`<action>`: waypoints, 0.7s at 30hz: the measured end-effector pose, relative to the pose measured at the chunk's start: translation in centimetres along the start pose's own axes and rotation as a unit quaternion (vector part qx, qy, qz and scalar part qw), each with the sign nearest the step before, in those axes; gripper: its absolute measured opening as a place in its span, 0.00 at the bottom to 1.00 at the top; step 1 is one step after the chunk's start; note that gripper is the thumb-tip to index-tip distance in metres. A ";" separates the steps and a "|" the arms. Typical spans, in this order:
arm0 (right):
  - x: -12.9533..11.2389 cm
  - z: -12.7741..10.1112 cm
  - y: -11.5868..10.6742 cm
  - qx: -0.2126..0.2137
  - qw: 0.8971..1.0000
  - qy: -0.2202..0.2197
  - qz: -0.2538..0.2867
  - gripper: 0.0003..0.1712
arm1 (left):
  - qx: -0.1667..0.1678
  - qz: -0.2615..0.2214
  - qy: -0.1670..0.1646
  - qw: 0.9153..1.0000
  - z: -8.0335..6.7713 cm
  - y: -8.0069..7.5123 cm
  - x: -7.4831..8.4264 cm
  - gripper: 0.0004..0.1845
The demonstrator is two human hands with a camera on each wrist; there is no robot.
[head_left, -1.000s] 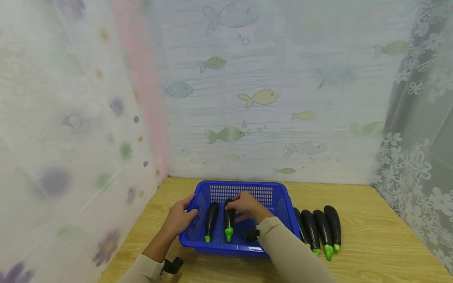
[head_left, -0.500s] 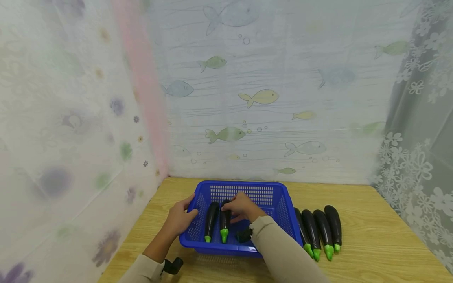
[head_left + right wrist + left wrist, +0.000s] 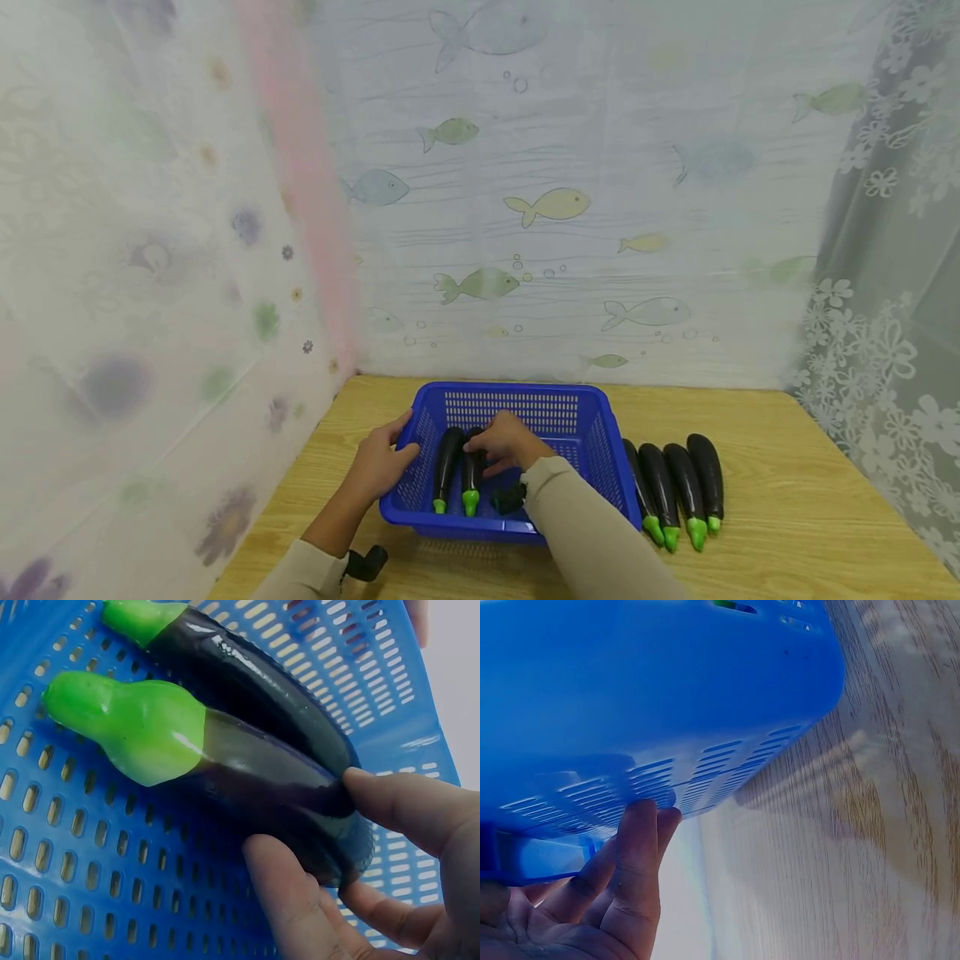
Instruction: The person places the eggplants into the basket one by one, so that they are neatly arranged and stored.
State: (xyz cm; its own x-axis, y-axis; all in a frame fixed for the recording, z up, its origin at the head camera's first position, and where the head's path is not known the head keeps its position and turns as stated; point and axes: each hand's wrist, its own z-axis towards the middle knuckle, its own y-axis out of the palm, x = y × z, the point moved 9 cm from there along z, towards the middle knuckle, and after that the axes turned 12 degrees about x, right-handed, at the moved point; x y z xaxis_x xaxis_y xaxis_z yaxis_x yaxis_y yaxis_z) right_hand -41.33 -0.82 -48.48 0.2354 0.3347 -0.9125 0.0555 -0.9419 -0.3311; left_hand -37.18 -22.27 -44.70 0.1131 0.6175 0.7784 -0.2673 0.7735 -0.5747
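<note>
- Eggplant [image 3: 255, 776] inside blue basket [image 3: 577, 425], pinched at its dark end by right hand [image 3: 508, 442]; lying just beside a second eggplant [image 3: 447, 467] on that hand's left.
- Left hand [image 3: 378, 467] with straight fingers [image 3: 634, 855] pressed flat to basket's outer wall; nothing gripped, so could let basket skid on table [image 3: 787, 500] if shoved from within.
- Glossy skin under fingertips [image 3: 397, 806] (only the tip end held): might slip and roll against its neighbour.
- Loose row of eggplants [image 3: 675, 487] to right of right hand, outside basket: sleeve [image 3: 585, 525] close by, could nudge them out of line.
</note>
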 end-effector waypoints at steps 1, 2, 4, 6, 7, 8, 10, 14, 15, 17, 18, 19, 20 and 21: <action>0.1 0.1 0.1 0.000 1.000 0.002 0.000 0.35 | 0.000 0.000 -0.001 1.000 0.0 0.0 0.0 0.36; 0.1 0.2 0.1 0.000 1.000 0.001 0.002 0.36 | 0.000 0.000 -0.002 1.000 0.0 0.0 0.0 0.36; 0.2 0.3 0.2 0.000 1.000 0.000 0.001 0.36 | 0.000 -0.001 -0.002 1.000 0.0 0.0 0.0 0.36; 0.3 0.4 0.3 0.000 1.000 0.001 -0.001 0.36 | -0.001 -0.002 -0.002 1.000 -0.1 -0.1 0.2 0.36; 0.3 0.4 0.3 -0.001 1.000 0.002 -0.001 0.36 | -0.001 -0.003 -0.001 1.000 -0.2 -0.1 0.3 0.36; 0.3 0.4 0.3 -0.001 1.000 0.002 -0.002 0.36 | -0.002 -0.002 0.000 1.000 -0.2 -0.2 0.3 0.36; 0.3 0.4 0.4 -0.002 1.000 0.001 -0.005 0.36 | -0.002 0.000 0.001 1.000 -0.3 -0.2 0.4 0.36; 0.2 0.3 0.4 -0.003 1.000 0.001 -0.007 0.37 | -0.004 0.002 -0.001 1.000 -0.3 -0.3 0.3 0.36; 0.2 0.2 0.4 -0.004 1.000 0.000 -0.008 0.37 | -0.004 0.001 -0.001 1.000 -0.3 -0.3 0.3 0.36; 0.0 0.1 0.3 -0.005 1.000 -0.003 -0.011 0.38 | -0.004 0.000 -0.001 1.000 -0.2 -0.2 0.2 0.36; 0.0 0.1 0.3 -0.006 1.000 -0.004 -0.013 0.38 | -0.005 0.001 -0.003 1.000 -0.2 -0.1 0.1 0.36; 0.0 0.1 0.3 -0.007 1.000 -0.006 -0.016 0.38 | -0.004 0.001 -0.002 1.000 -0.1 -0.1 0.1 0.36; -0.1 0.1 0.2 -0.007 1.000 -0.007 -0.018 0.38 | -0.004 0.001 -0.004 1.000 -0.1 -0.1 0.0 0.36; -0.1 0.0 0.2 -0.007 1.000 -0.007 -0.020 0.38 | -0.004 0.002 -0.003 1.000 0.0 -0.1 0.0 0.36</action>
State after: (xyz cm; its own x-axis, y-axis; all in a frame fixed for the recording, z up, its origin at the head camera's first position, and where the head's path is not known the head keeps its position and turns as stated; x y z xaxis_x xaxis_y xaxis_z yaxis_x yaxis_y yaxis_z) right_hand -41.40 -1.04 -48.42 0.2189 0.3720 -0.9021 0.0776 -0.9282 -0.3639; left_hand -37.11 -22.31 -44.65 0.1057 0.6192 0.7781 -0.2607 0.7724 -0.5792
